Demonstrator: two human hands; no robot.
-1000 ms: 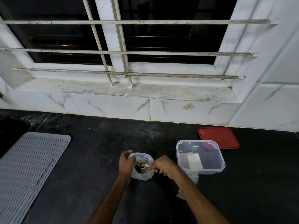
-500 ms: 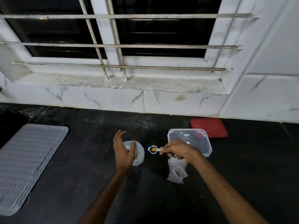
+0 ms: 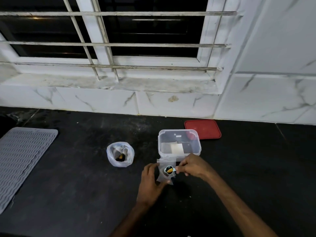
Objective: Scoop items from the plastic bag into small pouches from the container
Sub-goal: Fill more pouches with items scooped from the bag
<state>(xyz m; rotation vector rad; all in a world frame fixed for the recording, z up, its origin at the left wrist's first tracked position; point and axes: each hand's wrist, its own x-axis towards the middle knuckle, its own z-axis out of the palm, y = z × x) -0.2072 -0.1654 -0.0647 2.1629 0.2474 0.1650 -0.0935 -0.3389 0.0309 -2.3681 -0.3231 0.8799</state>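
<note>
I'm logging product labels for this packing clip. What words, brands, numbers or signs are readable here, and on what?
No text here can be read.
On the clear plastic container, small pale marks on the far wall: too blurred to read.
On the red square lid, white plastic bag, small clear pouch, pale blue spoon and grey ribbed mat: no print shows.

Your translucent white plastic bag (image 3: 111, 156) stands open on the worktop (image 3: 77, 177), black and orange items (image 3: 120, 157) inside. Right of it, the clear rectangular container (image 3: 179, 131) holds flat pouches (image 3: 177, 148); one small clear pouch (image 3: 166, 161) sits just before it, under the loaded blue scoop (image 3: 169, 170).
</note>
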